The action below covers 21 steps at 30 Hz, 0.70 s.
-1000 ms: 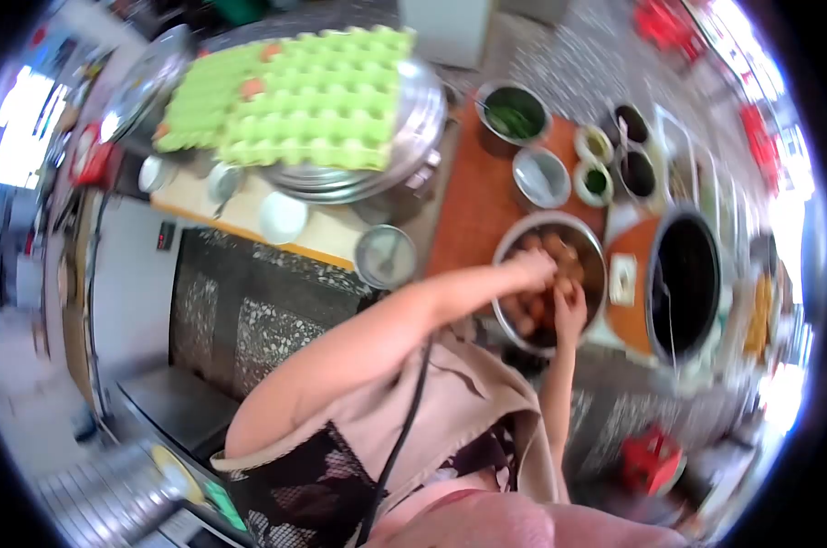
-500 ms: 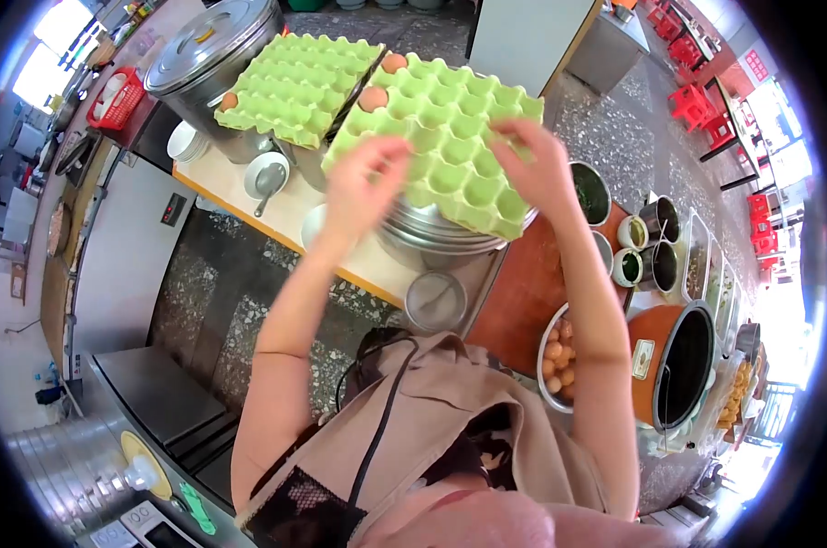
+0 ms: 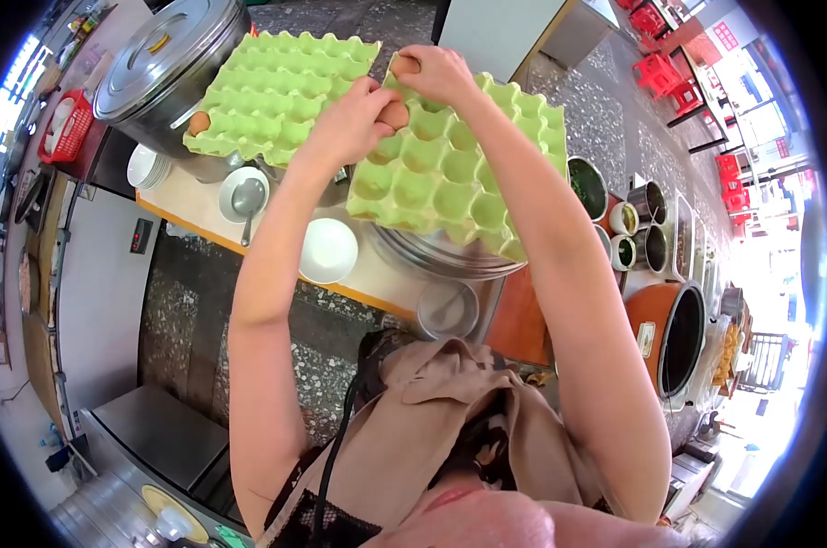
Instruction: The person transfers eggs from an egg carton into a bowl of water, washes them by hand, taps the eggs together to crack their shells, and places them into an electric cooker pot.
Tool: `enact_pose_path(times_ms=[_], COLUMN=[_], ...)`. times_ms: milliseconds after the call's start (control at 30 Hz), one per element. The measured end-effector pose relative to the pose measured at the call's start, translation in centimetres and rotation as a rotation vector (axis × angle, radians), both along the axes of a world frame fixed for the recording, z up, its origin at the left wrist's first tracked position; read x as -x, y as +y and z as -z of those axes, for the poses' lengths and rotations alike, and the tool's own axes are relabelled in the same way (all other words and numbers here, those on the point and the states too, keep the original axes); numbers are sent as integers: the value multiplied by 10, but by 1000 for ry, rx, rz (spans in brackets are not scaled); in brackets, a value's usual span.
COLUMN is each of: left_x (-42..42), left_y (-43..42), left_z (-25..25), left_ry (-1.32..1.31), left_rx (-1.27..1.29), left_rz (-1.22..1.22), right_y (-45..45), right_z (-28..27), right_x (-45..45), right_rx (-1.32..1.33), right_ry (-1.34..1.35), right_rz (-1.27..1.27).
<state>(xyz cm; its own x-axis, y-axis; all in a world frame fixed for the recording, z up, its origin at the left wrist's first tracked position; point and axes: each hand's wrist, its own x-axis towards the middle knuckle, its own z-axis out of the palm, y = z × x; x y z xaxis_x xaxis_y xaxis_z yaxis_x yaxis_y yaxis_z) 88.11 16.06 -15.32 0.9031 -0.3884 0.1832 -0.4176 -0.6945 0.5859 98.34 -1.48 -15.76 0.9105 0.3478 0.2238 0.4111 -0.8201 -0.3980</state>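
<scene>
Two light-green egg trays lie side by side, the left egg tray (image 3: pixel 281 87) and the right egg tray (image 3: pixel 421 160). My left hand (image 3: pixel 345 126) has its fingers closed around a brown egg (image 3: pixel 394 115) at the left edge of the right tray. Just beyond it, my right hand (image 3: pixel 442 75) grips another brown egg (image 3: pixel 406 66) at that tray's far left corner. A third egg (image 3: pixel 200 122) sits at the near left corner of the left tray. The other cups that show hold no eggs.
Under the right tray are stacked metal lids (image 3: pixel 441 251). Nearby stand a white bowl (image 3: pixel 328 250), a bowl with a ladle (image 3: pixel 246 196) and a clear bowl (image 3: pixel 447 310). A large lidded pot (image 3: pixel 171 64) is at far left, an orange pot (image 3: pixel 666 338) at right.
Both hands have moved from above the right tray to its far left edge and closed on the two eggs there. The camera view has shifted slightly.
</scene>
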Motion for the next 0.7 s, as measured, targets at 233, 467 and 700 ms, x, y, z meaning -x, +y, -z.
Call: enact_pose_path(times_ms=[233, 467, 700], left_x=[1, 40, 107], left_y=[9, -26, -132], left_z=[10, -19, -50], left_ry=[-51, 399, 823], left_rx=[395, 1053, 1381], left_rz=[69, 210, 582], right_y=[-34, -108, -222], right_z=[-26, -62, -54], right_x=[27, 128, 229], right_rx=[-673, -1470, -1731], right_ry=[250, 821, 856], right_rz=[-64, -353, -510])
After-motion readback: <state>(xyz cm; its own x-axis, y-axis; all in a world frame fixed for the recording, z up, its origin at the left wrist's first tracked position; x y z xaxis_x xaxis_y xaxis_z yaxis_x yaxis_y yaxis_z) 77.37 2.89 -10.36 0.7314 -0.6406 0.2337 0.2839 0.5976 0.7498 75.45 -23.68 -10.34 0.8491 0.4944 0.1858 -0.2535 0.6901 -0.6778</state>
